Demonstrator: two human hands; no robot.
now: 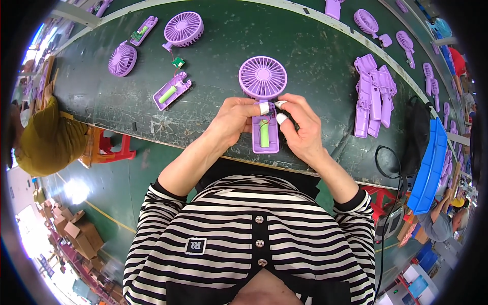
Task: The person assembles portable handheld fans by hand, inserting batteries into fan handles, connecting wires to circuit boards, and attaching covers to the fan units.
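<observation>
A purple handheld fan (263, 77) lies on the green worktable in front of me, its round grille pointing away. Its handle (273, 145) is opened up, with a light green battery cell (264, 134) and thin wires inside. My left hand (235, 118) grips the neck of the fan from the left, the thumb, wrapped in white tape, pressing at the top of the handle. From the right, my right hand (303, 124) has white-covered fingertips closed in at the same spot, by the wires and a small dark part. What exactly those fingertips pinch is hidden.
Left on the table (213, 46) are more purple fans (184, 29), (122, 60) and an open handle (172, 92) with a battery and circuit board. Purple handle shells (374, 96) are stacked at right, near a blue tray (428, 168) and black cable. Another person (51, 137) sits at left.
</observation>
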